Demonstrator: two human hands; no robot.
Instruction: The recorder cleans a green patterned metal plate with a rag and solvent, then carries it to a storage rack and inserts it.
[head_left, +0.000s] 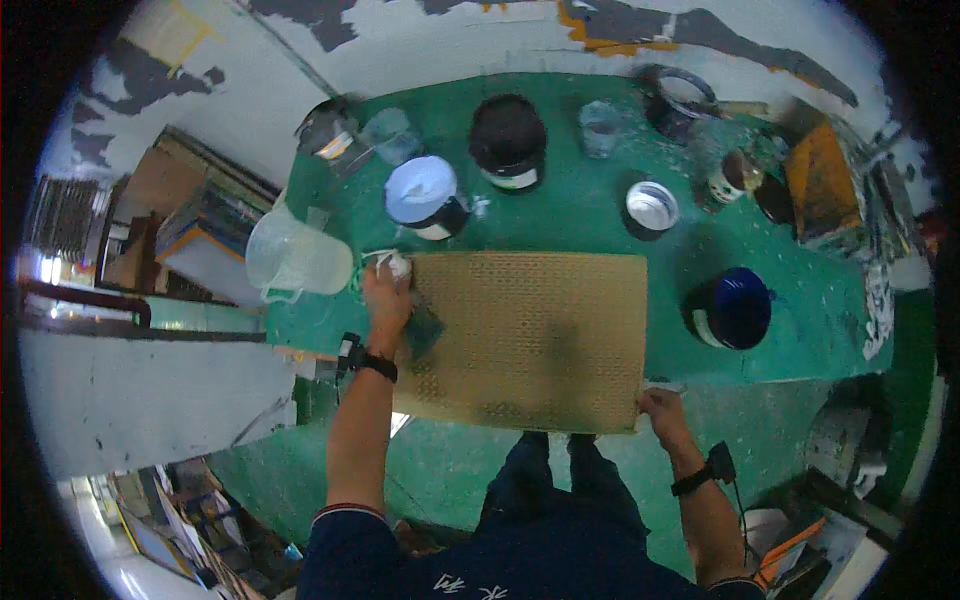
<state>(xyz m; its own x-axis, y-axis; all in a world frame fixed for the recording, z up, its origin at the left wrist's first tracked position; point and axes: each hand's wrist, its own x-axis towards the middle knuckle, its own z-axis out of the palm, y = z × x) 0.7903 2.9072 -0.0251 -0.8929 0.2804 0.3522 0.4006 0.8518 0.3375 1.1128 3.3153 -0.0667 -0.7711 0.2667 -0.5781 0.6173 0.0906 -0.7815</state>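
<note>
Peeling paint marked the white wall (420, 50) behind a green counter (560, 220) set with tubs and cups. Across the middle of the counter's near side lay a tan, bumpy board (530, 330), its near edge reaching past the counter's front. It looked thin, fairly stiff and light for its size, likely to flex if lifted from one corner; opposite edges appeared the surest hold, and its raised pattern probably kept it from being slippery. Near the board's far left corner stood a cloudy plastic jug (295, 258). One person's hands worked at opposite corners: the right hand (662, 412) was narrowed in a pinch on the near right corner; the left hand (385, 300) was bent at a small white wad (398, 266) by the far left one, its grip impossible to tell. Hidden were the board's underside and the left fingertips; a dark patch (425, 330) beside the left wrist stayed unclear.
</note>
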